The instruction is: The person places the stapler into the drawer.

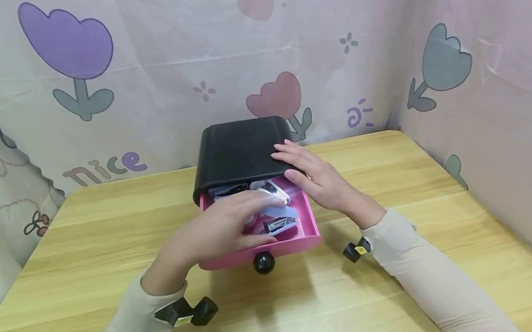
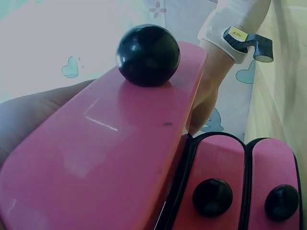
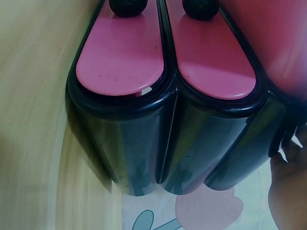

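A pink drawer [image 1: 310, 223] is pulled out of the top of a black drawer cabinet [image 1: 242, 149]. Inside lie several small staplers, among them a light blue stapler [image 1: 281, 212] near the front and a white stapler [image 1: 275, 190] behind it. My left hand [image 1: 218, 226] reaches over the drawer, thumb and fingers spread apart on either side of the light blue stapler; whether they touch it I cannot tell. My right hand [image 1: 317, 178] rests on the cabinet's top right edge with extended fingers. The left wrist view shows the drawer's pink front [image 2: 100, 139] and round black knob [image 2: 148, 55].
Two more pink-fronted drawers, a middle drawer [image 2: 218, 158] and a bottom drawer [image 2: 273, 163], sit closed beneath. The cabinet stands near the back of a wooden table [image 1: 100, 238], before a patterned cloth backdrop [image 1: 170, 88]. Another cloth hangs at the right.
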A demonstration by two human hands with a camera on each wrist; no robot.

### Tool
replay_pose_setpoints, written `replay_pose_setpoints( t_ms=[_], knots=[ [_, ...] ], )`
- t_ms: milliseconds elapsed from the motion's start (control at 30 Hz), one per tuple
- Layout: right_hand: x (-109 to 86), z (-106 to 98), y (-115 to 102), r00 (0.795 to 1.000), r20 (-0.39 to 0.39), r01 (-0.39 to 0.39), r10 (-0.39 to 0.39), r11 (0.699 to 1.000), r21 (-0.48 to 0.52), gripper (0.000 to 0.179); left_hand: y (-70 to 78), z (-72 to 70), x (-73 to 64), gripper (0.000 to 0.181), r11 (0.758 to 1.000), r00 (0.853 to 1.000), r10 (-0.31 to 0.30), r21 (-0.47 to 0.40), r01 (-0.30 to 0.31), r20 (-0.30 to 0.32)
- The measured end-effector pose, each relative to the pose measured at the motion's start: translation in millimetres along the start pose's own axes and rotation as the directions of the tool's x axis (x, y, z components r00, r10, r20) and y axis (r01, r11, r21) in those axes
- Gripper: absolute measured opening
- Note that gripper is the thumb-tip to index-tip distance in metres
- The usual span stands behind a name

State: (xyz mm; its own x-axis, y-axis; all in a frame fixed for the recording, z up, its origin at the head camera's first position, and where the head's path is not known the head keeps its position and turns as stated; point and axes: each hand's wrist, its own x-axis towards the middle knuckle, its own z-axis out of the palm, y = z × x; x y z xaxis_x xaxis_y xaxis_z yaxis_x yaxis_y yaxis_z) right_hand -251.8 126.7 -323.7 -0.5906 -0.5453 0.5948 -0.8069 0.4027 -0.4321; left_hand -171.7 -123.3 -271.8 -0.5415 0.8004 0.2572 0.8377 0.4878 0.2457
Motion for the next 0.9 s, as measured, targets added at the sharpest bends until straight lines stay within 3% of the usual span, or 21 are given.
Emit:
replay_pose_setpoints(
  t_ms=[400,733,900],
  knots=[
    [0.8,-0.6,-0.3,1.0,-0.001,-0.003,0.003,1.0,0.006,0.045,-5.2,1.3,-1.2,0.054,1.0,1.0,0.001,0.017,-0.001,0.009],
    [0.0,-0.6,0.4,1.0,0.005,-0.007,0.007,1.0,0.009,0.047,-2.0,-1.0,-2.5,0.057,0.995,0.996,-0.084,0.054,0.082,0.037],
    [0.8,-1.4,0.3,1.0,0.008,-0.008,0.008,1.0,0.006,0.048,1.6,-5.1,-6.7,0.055,0.995,0.997,-0.081,0.061,0.082,-0.013]
  ],
)
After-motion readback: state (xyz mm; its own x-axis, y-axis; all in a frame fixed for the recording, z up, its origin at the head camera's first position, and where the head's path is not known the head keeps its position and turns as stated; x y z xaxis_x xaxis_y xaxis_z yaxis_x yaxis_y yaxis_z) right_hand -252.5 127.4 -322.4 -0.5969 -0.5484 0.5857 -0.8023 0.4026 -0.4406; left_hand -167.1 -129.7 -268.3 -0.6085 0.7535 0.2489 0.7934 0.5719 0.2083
